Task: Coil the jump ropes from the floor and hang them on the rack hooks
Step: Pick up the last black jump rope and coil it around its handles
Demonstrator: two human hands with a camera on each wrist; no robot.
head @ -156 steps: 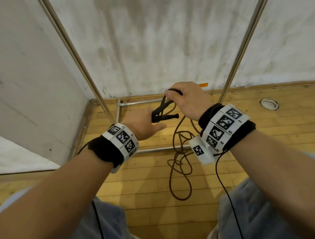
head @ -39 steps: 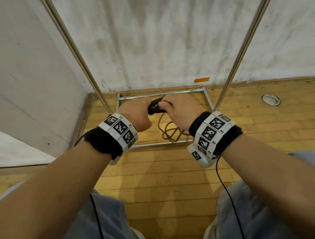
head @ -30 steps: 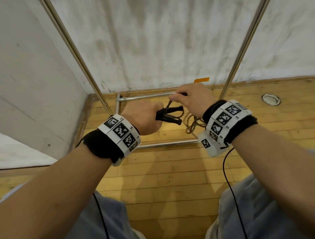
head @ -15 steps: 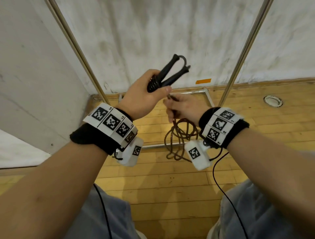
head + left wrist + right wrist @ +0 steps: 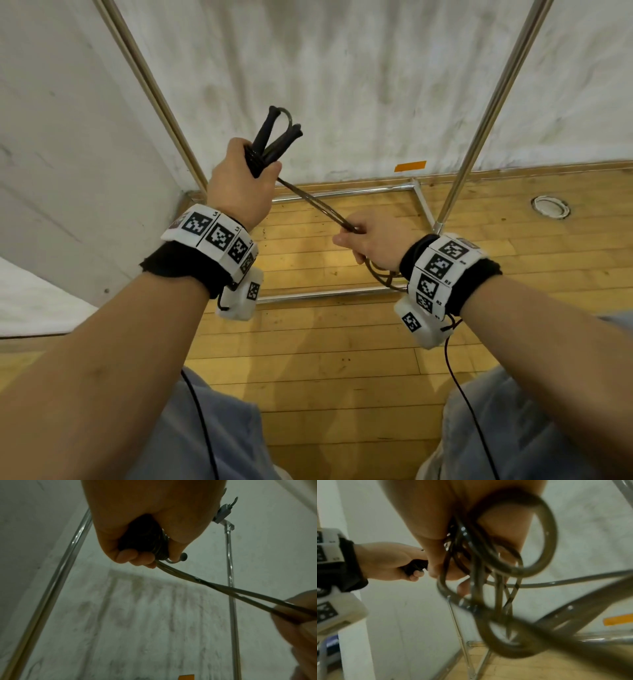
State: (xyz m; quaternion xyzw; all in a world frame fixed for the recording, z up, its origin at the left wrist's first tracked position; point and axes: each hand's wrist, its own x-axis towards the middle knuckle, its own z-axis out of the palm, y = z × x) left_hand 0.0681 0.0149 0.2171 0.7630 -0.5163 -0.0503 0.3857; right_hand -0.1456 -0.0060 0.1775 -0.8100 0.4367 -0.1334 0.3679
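Two black ribbed handles of the dark brown jump rope stick up out of my left hand, whose grip is curled tight around them. From there a doubled strand runs taut, down and across to my right hand, whose grip closes on the strands, with the loose coils dangling beneath it above the wooden plank floor. Behind stands the chrome tube rack, its base against the grey wall, a metal hook showing by my left fingers.
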